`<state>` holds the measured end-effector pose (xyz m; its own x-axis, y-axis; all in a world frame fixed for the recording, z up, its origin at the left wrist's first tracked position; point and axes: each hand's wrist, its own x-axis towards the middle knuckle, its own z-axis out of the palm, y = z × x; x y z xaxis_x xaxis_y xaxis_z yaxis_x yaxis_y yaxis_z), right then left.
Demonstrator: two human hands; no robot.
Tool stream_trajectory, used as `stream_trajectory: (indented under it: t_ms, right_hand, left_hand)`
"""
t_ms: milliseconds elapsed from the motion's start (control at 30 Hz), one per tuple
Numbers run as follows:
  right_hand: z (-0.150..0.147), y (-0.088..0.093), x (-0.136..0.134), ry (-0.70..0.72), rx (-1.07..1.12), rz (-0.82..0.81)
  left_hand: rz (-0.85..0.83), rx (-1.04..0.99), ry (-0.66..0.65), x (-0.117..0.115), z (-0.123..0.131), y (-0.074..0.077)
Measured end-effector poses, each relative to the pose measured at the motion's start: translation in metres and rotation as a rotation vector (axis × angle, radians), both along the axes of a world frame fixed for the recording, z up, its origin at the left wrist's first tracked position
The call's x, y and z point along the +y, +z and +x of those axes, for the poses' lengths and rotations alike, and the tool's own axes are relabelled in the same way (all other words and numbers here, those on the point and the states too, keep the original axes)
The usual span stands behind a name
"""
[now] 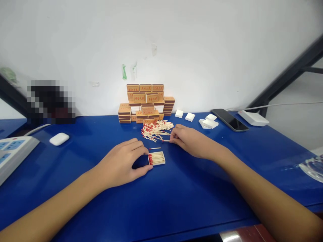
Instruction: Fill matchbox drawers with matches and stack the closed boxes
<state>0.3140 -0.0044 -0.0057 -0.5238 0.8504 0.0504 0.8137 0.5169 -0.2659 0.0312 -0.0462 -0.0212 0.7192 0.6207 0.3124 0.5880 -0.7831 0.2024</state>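
Observation:
My left hand rests on the blue table, its thumb and fingers closed around the left end of a small white matchbox tray filled with red-tipped matches. A single match lies just behind the tray. My right hand reaches to the edge of a loose pile of matches, its fingertips pinched on a match there. Behind the pile, stacked orange matchboxes stand against the white wall.
Several empty white trays lie right of the pile, beside a black phone and a white charger box. A white earbud case and a power strip sit at the left. Clear plastic lies at the right edge.

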Motion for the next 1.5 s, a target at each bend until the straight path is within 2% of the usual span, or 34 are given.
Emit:
stream_trajectory:
  t_ms: [133,233,300,500,667,833,1100,1500]
  right_hand:
    - [0.006,0.003,-0.004,-0.082,-0.173,0.199]
    - [0.01,0.006,-0.008,-0.082,-0.277,0.271]
    - [0.008,0.01,-0.012,-0.048,-0.25,0.246]
    - [-0.007,0.019,-0.026,0.093,0.01,0.071]
    - [-0.006,0.015,-0.03,0.156,-0.021,0.023]
    - [-0.007,0.014,-0.035,0.222,-0.042,0.041]
    - [-0.016,0.021,-0.038,0.153,-0.035,-0.083]
    - [-0.003,0.025,-0.027,0.187,0.109,-0.083]
  left_hand:
    - [-0.005,0.001,0.02,0.001,0.0,0.0]
    - [-0.007,-0.007,0.018,0.001,0.0,0.0]
    - [-0.01,-0.009,0.012,0.001,-0.001,-0.001]
    - [-0.018,-0.011,0.01,0.002,-0.002,-0.001]
    - [-0.022,-0.012,0.018,0.002,0.0,0.0]
    - [-0.03,-0.011,0.013,0.001,0.002,0.001]
    - [-0.034,-0.004,0.016,0.001,0.001,0.001]
    - [-0.014,-0.01,0.011,0.001,0.0,0.0]
